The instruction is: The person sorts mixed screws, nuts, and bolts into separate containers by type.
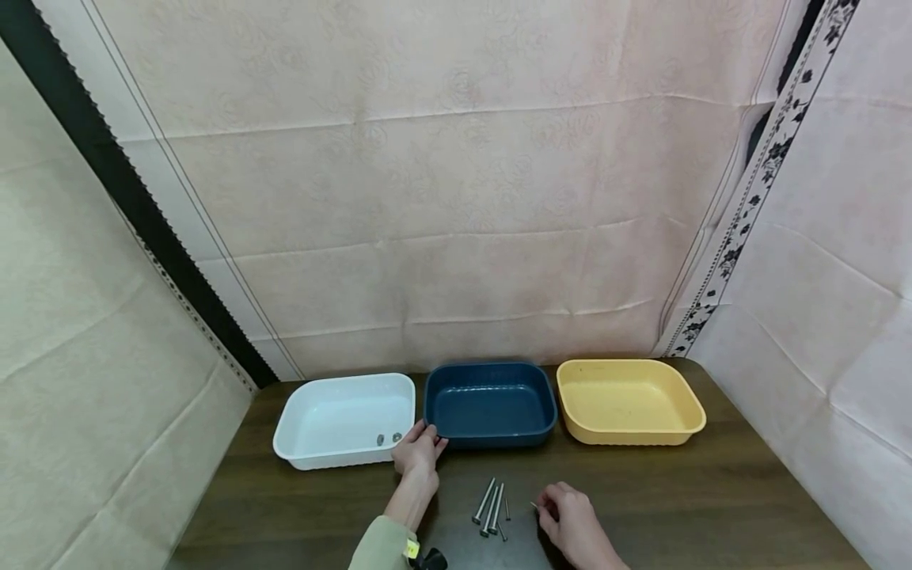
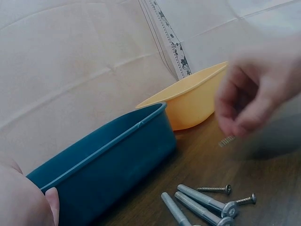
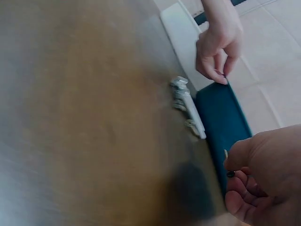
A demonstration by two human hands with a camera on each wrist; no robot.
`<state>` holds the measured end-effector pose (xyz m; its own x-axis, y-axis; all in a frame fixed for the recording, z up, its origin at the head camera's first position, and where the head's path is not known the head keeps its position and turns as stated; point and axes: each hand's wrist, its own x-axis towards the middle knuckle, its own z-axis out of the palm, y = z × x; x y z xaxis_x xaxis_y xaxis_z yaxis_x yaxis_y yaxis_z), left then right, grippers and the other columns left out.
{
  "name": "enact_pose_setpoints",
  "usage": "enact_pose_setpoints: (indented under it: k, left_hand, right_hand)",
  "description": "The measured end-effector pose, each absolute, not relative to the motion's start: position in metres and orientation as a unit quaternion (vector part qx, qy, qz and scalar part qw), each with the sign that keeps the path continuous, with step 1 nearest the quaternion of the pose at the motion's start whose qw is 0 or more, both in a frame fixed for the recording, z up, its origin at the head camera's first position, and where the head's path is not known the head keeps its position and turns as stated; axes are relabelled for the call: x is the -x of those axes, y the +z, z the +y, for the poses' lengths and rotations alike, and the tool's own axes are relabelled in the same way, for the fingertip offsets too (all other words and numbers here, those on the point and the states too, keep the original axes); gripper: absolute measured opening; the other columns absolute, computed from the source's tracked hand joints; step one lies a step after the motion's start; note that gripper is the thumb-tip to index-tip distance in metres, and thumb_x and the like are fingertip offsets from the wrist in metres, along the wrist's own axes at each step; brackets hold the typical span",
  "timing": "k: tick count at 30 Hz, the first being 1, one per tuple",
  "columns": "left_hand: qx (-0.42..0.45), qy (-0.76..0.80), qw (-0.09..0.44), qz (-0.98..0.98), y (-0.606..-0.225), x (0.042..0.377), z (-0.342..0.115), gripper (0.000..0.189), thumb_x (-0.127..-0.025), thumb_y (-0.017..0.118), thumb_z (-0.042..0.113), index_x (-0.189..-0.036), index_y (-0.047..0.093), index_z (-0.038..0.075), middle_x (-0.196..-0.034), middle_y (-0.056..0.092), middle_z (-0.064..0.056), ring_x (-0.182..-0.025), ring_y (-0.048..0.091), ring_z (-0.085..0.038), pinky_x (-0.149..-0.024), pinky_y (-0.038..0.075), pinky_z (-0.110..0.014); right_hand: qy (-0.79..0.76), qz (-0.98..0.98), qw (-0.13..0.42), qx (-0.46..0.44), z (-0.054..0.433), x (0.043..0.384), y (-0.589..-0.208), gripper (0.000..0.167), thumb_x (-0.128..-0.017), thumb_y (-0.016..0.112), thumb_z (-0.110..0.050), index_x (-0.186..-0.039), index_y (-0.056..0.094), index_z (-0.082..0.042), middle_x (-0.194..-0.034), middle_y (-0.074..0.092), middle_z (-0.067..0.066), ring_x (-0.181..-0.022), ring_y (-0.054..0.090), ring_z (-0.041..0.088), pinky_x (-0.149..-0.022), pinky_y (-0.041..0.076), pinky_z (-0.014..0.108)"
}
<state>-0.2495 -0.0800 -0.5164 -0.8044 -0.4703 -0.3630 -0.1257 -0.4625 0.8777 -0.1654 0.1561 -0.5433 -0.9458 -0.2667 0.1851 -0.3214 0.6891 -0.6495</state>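
Observation:
My left hand [image 1: 417, 457] grips the near left corner of a dark blue tray [image 1: 492, 441], its fingertips at the rim. In the left wrist view, part of that hand [image 2: 28, 202] overlaps the tray's end. My right hand [image 1: 572, 522] pinches a small screw [image 2: 226, 141] between thumb and fingertips, over the table to the right of the loose hardware. Several long silver bolts [image 2: 200, 203] lie on the wood in front of the blue tray. Beside them are two small screws, one [image 2: 214, 189] lying behind the other [image 2: 246, 199].
Left of the blue tray stands a white tray [image 1: 349, 459] with two small metal pieces [image 1: 388, 438] near its right front corner. A yellow tray [image 1: 630, 438] stands on the right. Pale cloth [image 1: 456, 182] hangs behind and at both sides of the dark wooden table [image 1: 342, 507].

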Motion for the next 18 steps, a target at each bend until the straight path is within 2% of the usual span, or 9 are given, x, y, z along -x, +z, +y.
enact_pose_setpoints:
  k: [8, 12, 18]
  left_hand:
    - [-0.294, -0.803, 0.109, -0.507, -0.518, 0.249, -0.081, 0.039, -0.091, 0.063, -0.007, -0.130, 0.060, -0.010, -0.119, 0.059, -0.027, -0.091, 0.067, -0.031, -0.072, 0.060, -0.030]
    - [-0.291, -0.805, 0.112, -0.505, -0.517, 0.249, -0.081, 0.039, -0.091, 0.063, -0.007, -0.130, 0.060, -0.010, -0.120, 0.059, -0.028, -0.091, 0.067, -0.031, -0.072, 0.060, -0.030]
    - [-0.289, -0.806, 0.111, -0.505, -0.517, 0.249, -0.080, 0.039, -0.091, 0.063, -0.007, -0.129, 0.060, -0.010, -0.119, 0.060, -0.028, -0.084, 0.066, -0.024, -0.072, 0.060, -0.030]
  right_hand:
    - [0.385, -0.904, 0.098, -0.155, 0.155, 0.188, -0.520, 0.015, -0.081, 0.071, 0.009, -0.084, 0.068, -0.006, -0.078, 0.057, -0.005, -0.068, 0.053, 0.005, -0.057, 0.051, 0.022]
    - [0.391, -0.895, 0.146, -0.155, 0.153, 0.204, -0.508, 0.020, -0.079, 0.073, 0.012, -0.082, 0.068, -0.007, -0.077, 0.058, -0.004, -0.067, 0.054, 0.007, -0.058, 0.051, 0.023]
    - [0.378, -0.892, 0.190, -0.157, 0.154, 0.229, -0.498, 0.016, -0.080, 0.076, 0.010, -0.084, 0.069, -0.005, -0.079, 0.059, -0.002, -0.069, 0.054, 0.011, -0.061, 0.052, 0.024]
